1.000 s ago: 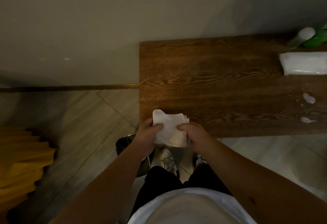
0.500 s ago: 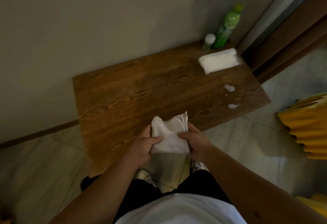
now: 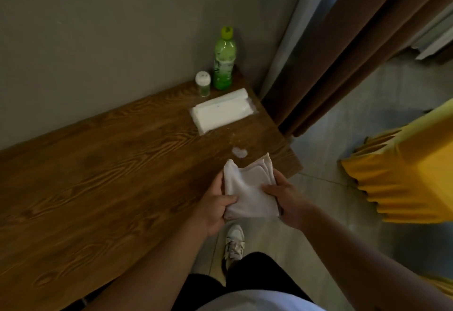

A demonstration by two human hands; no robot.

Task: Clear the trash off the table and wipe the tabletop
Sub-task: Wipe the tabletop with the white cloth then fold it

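Holding a folded white cloth (image 3: 247, 193) w/ both hands over the near edge of the desk (image 3: 103, 183). Left hand (image 3: 215, 206) grips the cloth's left side, thumb on top, fingers wrapped under. Right hand (image 3: 286, 200) pinches the right side, thumb across the upper layer. Cloth is off the surface, folded in several layers, corners fanned at top right.

Desk is dark wood grain, set against a grey wall (image 3: 110, 28). Just beyond the cloth, a small white smear (image 3: 239, 151) on the wood, prob. spilled liquid or a bit of wet tissue; too blurred to tell. Further back, a white tissue pack (image 3: 221, 112) lies flat near the far right corner. Behind it, by the wall: a green bottle (image 3: 224, 61) upright w/ yellow-green cap, and just beside it on the left a small jar (image 3: 203, 83) w/ white lid.

Brown curtain (image 3: 355, 48) hangs right of the desk. Yellow fabric (image 3: 404, 175) at right edge of view. One white shoe (image 3: 234, 244) on the tile floor (image 3: 326, 139) below the hands.
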